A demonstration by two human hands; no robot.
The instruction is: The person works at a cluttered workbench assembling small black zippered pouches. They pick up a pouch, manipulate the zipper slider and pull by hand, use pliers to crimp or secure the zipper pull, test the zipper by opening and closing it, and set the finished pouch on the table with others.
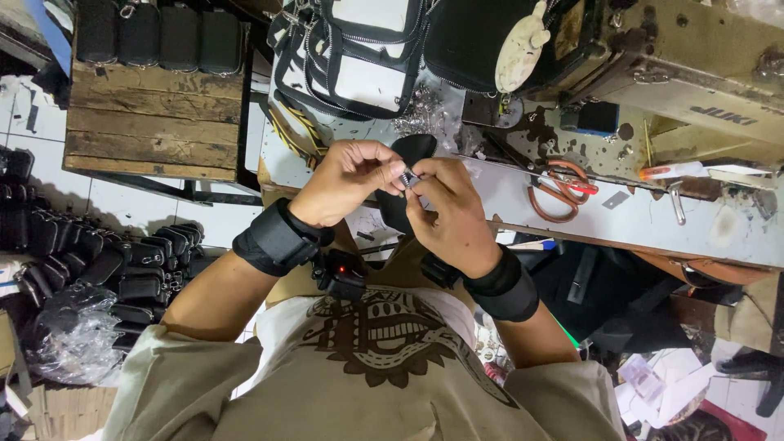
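A small metal zipper slider (410, 179) is pinched between the fingertips of both hands, held in the air above the near edge of the table (653, 220). The grip of the left hand (347, 181) is closed on it from one side, thumb against forefinger, and the grip of the right hand (447, 211) is closed on it from the other, so that the fingertips of the two hands nearly touch. A black oval piece of material (411, 149) is seen just behind the hands and partly hidden by them; whether it is held by either hand cannot be told. Black bands with small devices (282, 238) are worn on both wrists. Beyond the hands, a heap of small metal zipper parts (425, 110) lies on the table, and orange-handled scissors (555, 186) lie to the right of the hands. Further back, black-and-white zippered bags (359, 53) are stacked beside a sewing machine (694, 57). To the left, a wooden pallet (155, 122) carries a row of black pouches (159, 37), and many more black pouches (114, 261) are piled on the floor below it.
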